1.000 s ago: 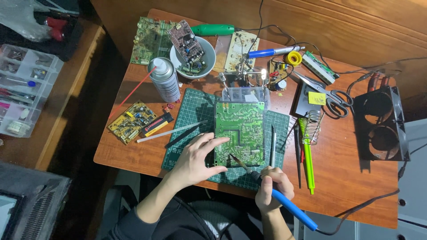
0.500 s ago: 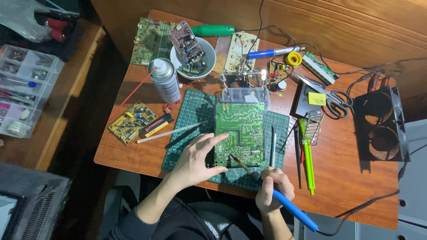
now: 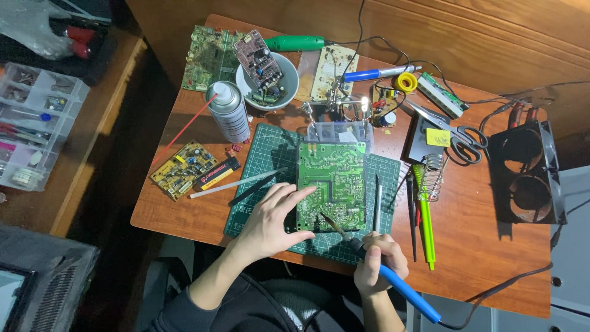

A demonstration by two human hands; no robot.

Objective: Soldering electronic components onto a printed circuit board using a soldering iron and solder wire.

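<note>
Green circuit board, solder side up, lies on a green cutting mat at the front of the bench. Left hand rests open, fingers spread on the board's near-left edge, apparently to steady it. Right hand has its grip closed on a blue-handled soldering iron, tip angled onto the board's near edge. The contact point is too small to make out, and the iron's cord runs off frame. Spray can stands upright, well apart.
</note>
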